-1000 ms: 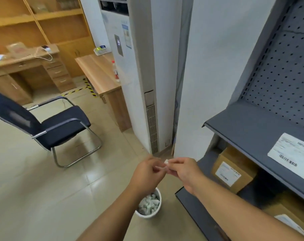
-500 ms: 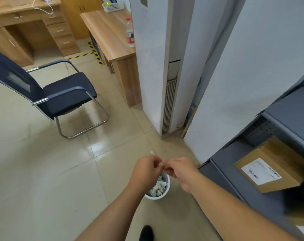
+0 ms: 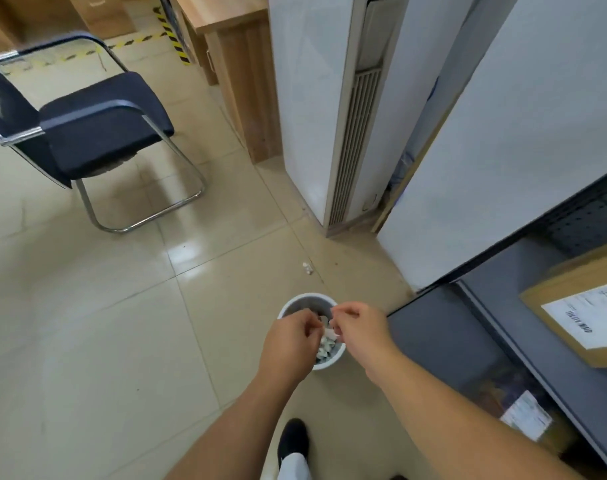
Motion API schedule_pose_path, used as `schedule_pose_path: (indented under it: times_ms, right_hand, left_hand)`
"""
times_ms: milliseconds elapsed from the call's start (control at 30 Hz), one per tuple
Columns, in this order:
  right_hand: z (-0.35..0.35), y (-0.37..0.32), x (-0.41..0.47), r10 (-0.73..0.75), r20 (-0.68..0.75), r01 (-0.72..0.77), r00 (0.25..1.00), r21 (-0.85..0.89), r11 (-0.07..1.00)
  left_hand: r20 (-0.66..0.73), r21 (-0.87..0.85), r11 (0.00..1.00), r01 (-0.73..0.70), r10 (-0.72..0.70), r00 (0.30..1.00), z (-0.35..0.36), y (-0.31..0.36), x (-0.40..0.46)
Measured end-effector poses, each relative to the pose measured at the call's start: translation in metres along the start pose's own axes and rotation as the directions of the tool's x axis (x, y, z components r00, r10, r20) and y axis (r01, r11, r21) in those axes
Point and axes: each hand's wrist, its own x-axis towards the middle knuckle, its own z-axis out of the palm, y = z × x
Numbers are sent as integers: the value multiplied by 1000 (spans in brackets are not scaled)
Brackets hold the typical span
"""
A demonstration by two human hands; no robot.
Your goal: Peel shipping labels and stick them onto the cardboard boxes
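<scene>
My left hand (image 3: pixel 288 337) and my right hand (image 3: pixel 361 327) hover close together right above a small white bin (image 3: pixel 305 297) on the floor. Their fingertips pinch a small white paper scrap (image 3: pixel 328 331) between them. The bin holds several crumpled white scraps. At the right, a cardboard box (image 3: pixel 551 289) with a shipping label (image 3: pixel 588 313) stuck on top sits on a grey shelf (image 3: pixel 433 327). A second labelled box (image 3: pixel 527 415) lies lower, partly hidden under the shelf edge.
A black cantilever chair (image 3: pixel 101 126) stands at the left on the tiled floor. A wooden desk (image 3: pixel 239 64) and a tall white cabinet unit (image 3: pixel 316 98) are behind the bin. A tiny white scrap (image 3: pixel 307 267) lies on the floor. My black shoe (image 3: pixel 293 441) is below.
My view has tilted down from the shelf to the floor. Both hands have dropped with the scrap until they are over the white bin, and they are slightly further apart.
</scene>
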Motion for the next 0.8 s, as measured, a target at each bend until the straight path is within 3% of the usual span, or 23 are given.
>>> schedule_pose_path:
  times_ms: [233, 433, 800]
  right_hand:
    - [6, 34, 44, -73, -48, 63, 996, -185, 981]
    - [5, 59, 63, -68, -87, 54, 994, -151, 987]
    - [-12, 65, 58, -66, -80, 58, 995, -99, 993]
  left_hand:
    - [-13, 42, 997, 66, -66, 998, 52, -51, 41]
    - [42, 56, 991, 121, -124, 991, 76, -72, 56]
    - [66, -49, 995, 91, -87, 994, 78, -54, 54]
